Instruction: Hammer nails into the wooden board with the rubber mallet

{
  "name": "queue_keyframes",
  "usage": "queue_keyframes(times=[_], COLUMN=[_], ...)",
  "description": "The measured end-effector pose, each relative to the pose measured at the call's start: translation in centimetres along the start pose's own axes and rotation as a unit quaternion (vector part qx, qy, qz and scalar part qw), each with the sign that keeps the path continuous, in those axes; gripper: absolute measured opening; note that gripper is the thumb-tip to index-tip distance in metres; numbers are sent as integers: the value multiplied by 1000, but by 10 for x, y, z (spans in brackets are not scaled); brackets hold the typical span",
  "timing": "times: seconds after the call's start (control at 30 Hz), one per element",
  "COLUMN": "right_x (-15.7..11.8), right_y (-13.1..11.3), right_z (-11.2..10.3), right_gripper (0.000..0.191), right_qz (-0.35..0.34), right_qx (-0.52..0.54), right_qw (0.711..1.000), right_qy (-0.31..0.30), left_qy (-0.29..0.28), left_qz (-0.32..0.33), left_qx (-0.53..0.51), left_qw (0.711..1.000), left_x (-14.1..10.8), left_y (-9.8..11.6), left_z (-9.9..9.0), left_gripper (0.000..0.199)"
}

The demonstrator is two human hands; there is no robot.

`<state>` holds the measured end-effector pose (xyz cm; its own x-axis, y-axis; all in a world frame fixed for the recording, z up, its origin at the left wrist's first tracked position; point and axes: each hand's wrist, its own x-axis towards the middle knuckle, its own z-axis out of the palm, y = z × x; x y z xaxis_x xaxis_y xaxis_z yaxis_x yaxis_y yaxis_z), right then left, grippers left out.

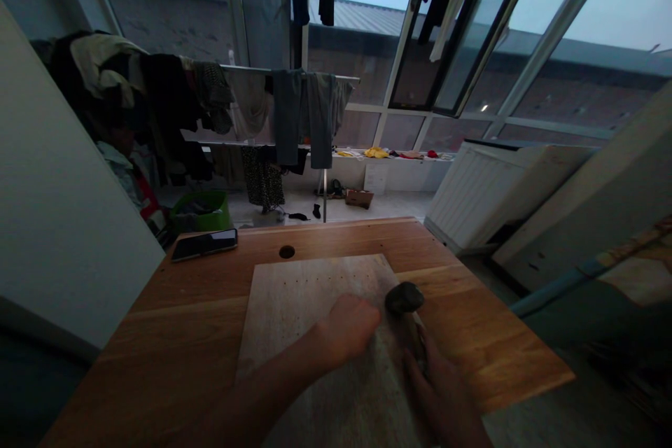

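A pale wooden board (278, 308) lies on the wooden table (178, 322). Small dark dots form a row near its far edge, and a few more show beside my left forearm. My left hand (351, 325) is closed in a fist or pinch over the right half of the board; whatever it may hold is hidden. My right hand (444, 385) is wrapped round the handle of a hammer, close to the board's right edge. The dark hammer head (404, 297) is raised just right of my left hand, slightly blurred.
A phone (204, 245) lies at the table's far left corner, near a round hole (287, 252) in the tabletop. Beyond stand a green basket (202, 210) and a rack of hanging clothes (288, 115). A white ribbed cabinet (472, 189) stands at right.
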<state>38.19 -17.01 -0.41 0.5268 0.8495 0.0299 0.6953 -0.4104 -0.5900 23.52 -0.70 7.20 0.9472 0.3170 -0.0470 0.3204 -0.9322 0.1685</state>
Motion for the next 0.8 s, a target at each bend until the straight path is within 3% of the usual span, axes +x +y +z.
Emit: queue_keyframes(times=[0.2,0.37,0.47,0.6,0.8], right_x=[-2,-2,-2,-3,-4], right_y=[-10,-12,-15,-17,-10], right_z=[-5,-7,-9,-11,-15], right_gripper=[67,64,68,72,69], right_qz=[23,36,45,60,60], right_qx=[42,64,67,66,144], right_qw=[999,997,997,996,987], right_qy=[12,-14,-17,-26,-39], left_qy=[91,216,274,298,302], left_qz=[-34,-71,-106,-92,-62], left_qx=[-191,-398,-433,-407,-366], left_qw=[977,889,852,859,878], left_x=[14,62,83,87,84], left_y=[-37,-63,-67,-66,-68], left_z=[-6,10,29,46,48], left_gripper=[25,22,20,20,21])
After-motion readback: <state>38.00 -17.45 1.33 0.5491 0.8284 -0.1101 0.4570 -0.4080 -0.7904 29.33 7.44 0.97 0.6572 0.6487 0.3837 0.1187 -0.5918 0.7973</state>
